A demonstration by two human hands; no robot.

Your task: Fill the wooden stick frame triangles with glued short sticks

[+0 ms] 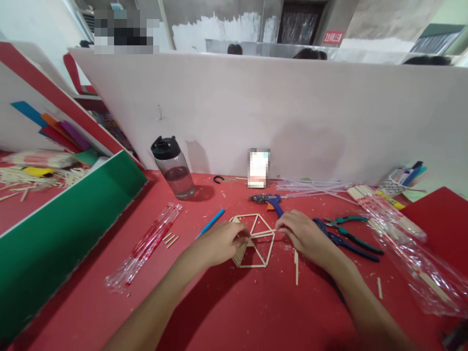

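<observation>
A six-sided frame of thin wooden sticks (pixel 269 251), with spokes meeting at its middle, lies flat on the red table. Its left section is filled in with sticks laid side by side, partly covered by my left hand (pixel 228 241). A loose wooden stick (pixel 263 234) spans the gap between my hands, above the frame's right part. My right hand (pixel 302 234) pinches its right end between thumb and fingers. The fingers of my left hand are closed at its left end, near the frame's centre; the exact contact is partly hidden.
Behind the frame lies a glue gun (pixel 265 199); a phone (pixel 258 168) leans on the white partition (pixel 226 112). Green-handled pliers (pixel 347 226) and bagged sticks (pixel 398 243) are right. A blue pen (pixel 210 223), plastic wrapper (pixel 146 246), water bottle (pixel 175 170) and green divider (pixel 73 234) are left.
</observation>
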